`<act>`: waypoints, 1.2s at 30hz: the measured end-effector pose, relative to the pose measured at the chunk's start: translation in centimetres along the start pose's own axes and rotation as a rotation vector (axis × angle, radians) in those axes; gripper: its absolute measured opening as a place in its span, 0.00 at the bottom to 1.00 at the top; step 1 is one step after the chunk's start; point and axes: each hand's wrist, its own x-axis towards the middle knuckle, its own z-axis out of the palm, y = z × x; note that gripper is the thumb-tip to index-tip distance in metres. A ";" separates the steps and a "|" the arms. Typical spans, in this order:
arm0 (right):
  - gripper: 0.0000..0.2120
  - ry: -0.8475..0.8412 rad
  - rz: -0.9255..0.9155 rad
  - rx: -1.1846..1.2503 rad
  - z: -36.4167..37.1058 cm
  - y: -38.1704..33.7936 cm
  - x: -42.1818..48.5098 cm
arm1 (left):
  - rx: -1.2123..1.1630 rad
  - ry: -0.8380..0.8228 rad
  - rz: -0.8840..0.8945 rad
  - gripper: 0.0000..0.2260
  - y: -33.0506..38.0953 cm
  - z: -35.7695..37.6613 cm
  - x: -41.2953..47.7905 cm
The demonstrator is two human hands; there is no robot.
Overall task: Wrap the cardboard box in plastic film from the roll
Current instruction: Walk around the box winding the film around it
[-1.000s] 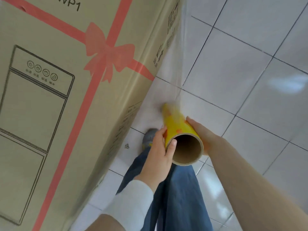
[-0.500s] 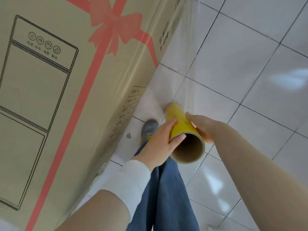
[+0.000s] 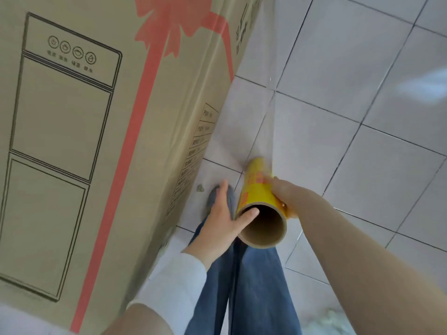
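Observation:
A tall cardboard box (image 3: 101, 131) with a red printed ribbon and bow fills the left side. A yellow roll of plastic film (image 3: 257, 189) with a brown cardboard core points down toward the floor, its open end facing me. My right hand (image 3: 287, 197) grips the roll from the right. My left hand (image 3: 223, 213) rests against the roll's left side, thumb on the core's rim and fingers stretched out. A sheet of clear film (image 3: 244, 112) stretches from the roll up to the box's right edge.
White floor tiles (image 3: 362, 105) with dark grout cover the right side. My blue-jeaned legs (image 3: 244, 286) and a grey shoe (image 3: 212, 197) stand close to the box's base. A small bit of debris (image 3: 200, 188) lies by the box.
My view has dropped lower along the box, and the bow now sits at the top edge. My left hand has loosened from around the roll, fingers now extended. The roll stays near my shoe.

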 end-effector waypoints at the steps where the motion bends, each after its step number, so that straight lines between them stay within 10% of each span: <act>1: 0.42 -0.002 0.005 -0.013 0.0 -0.1 -0.3 | 0.071 -0.038 0.055 0.42 0.4 -0.7 0.3; 6: 0.28 -0.099 -0.039 0.235 -0.8 1.0 -1.6 | 0.234 -0.103 0.242 0.26 1.6 -1.2 0.8; 15: 0.33 -0.197 -0.099 0.463 3.3 4.9 0.2 | -0.217 0.238 0.126 0.07 -5.1 3.4 -3.5; 22: 0.32 -0.077 -0.042 0.136 4.2 5.5 0.2 | -0.009 -0.014 0.140 0.37 -6.2 0.9 -3.5; 27: 0.31 -0.129 -0.139 0.382 4.3 6.8 0.4 | 0.309 -0.139 0.292 0.26 -4.8 -0.5 -1.3; 36: 0.27 -0.171 -0.072 0.594 9.0 11.1 -1.2 | -0.251 0.084 0.110 0.11 -11.2 2.1 -5.8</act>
